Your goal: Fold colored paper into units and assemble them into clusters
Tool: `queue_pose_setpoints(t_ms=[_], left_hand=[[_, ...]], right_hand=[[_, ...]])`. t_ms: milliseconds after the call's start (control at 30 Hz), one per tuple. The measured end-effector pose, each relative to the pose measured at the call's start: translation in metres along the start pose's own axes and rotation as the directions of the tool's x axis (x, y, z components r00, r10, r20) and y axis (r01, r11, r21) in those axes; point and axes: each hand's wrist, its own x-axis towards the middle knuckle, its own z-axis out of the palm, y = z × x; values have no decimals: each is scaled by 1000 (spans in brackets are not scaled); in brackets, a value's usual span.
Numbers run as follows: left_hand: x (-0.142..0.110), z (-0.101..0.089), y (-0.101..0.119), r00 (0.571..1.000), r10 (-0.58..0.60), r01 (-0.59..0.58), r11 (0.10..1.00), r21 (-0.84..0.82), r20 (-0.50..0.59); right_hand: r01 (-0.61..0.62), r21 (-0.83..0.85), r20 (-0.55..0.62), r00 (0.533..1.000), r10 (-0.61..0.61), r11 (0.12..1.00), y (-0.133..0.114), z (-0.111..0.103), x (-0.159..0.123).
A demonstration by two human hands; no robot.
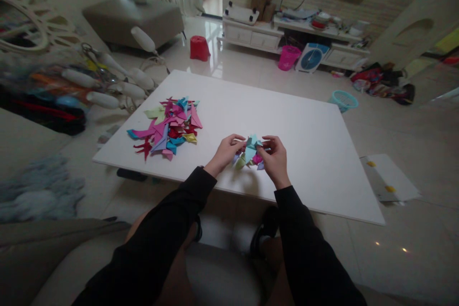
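A light blue folded paper piece (251,152) is held up above the near part of the white table, between my two hands. My left hand (228,150) is closed in a pinch at its left edge. On the other side, my right hand (275,158) grips its right edge between thumb and fingers. Just under the paper lie a few more folded pieces, among them a green one (241,161) and a magenta one (257,158), partly covered. A pile of colourful origami pieces (168,126) in pink, red, blue and purple is heaped to the left.
The white table (311,153) stretches away in front of me. Beyond it are a red stool (200,48), a pink bin (289,57) and a fan (311,58). A light blue basket (344,100) stands past the right edge, and a lamp (134,88) past the left.
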Motion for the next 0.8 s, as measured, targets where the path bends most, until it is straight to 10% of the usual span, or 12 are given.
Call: queue_pose_setpoints(t_ms=[800], left_hand=[[0,2,2,999,5,-3,999,-48,38]], right_hand=[[29,-73,27,999,-27,997,1,-7,3]])
